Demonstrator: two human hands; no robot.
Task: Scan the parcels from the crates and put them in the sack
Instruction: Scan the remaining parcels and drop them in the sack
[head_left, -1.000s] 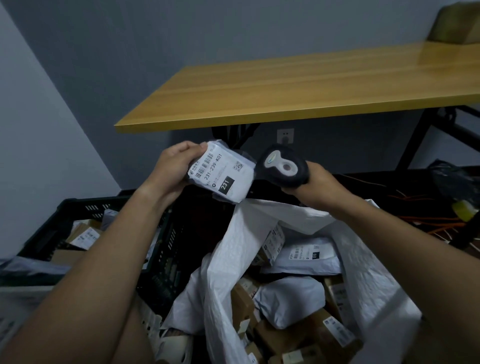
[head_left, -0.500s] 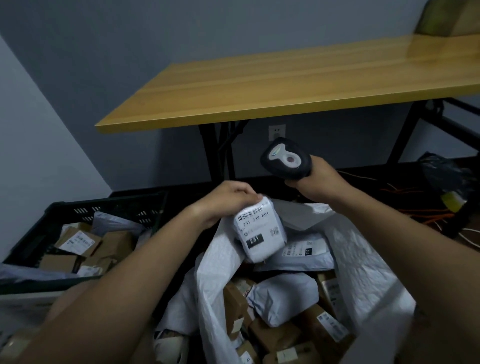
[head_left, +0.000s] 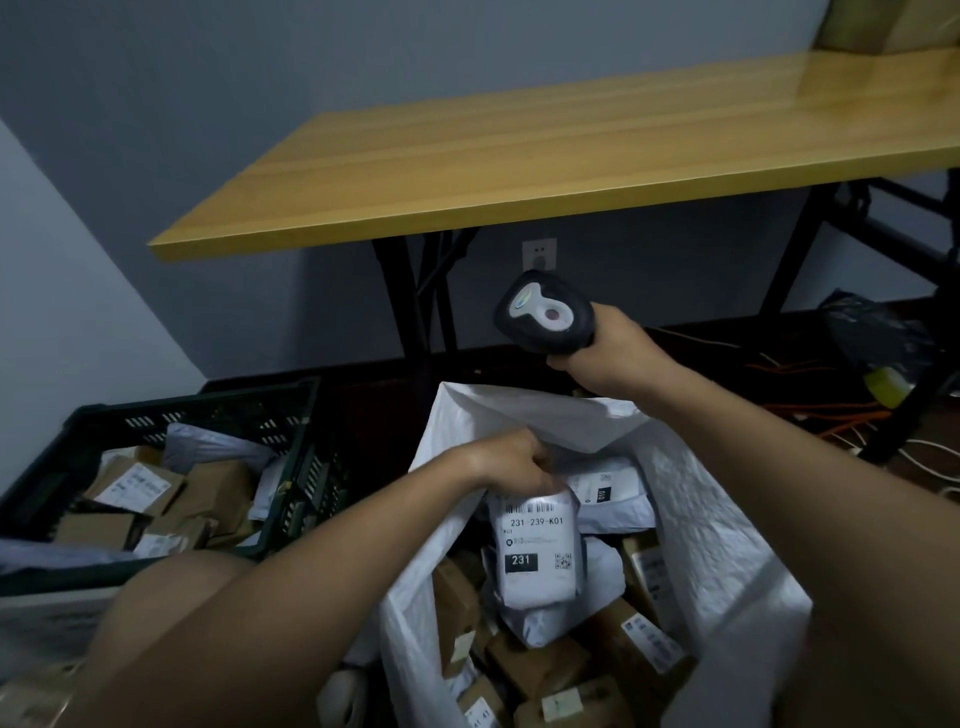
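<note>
My left hand (head_left: 511, 460) pinches the white poly-mailer parcel (head_left: 537, 553) by its top edge, inside the white woven sack (head_left: 717, 525). My right hand (head_left: 605, 351) is wrapped around the black handheld scanner (head_left: 543, 312).

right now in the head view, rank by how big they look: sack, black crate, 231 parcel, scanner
1. white sack
2. black crate, partly cut off by the arm
3. 231 parcel
4. scanner

Sack and parcel sit nearer the camera, so true sizes stay unsure.

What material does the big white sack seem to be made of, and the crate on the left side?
The sack looks like woven plastic fabric, matte: a fine grid texture shows on its creased wall. The crate looks like hard dark moulded plastic: stiff slotted walls, faint sheen.
</note>
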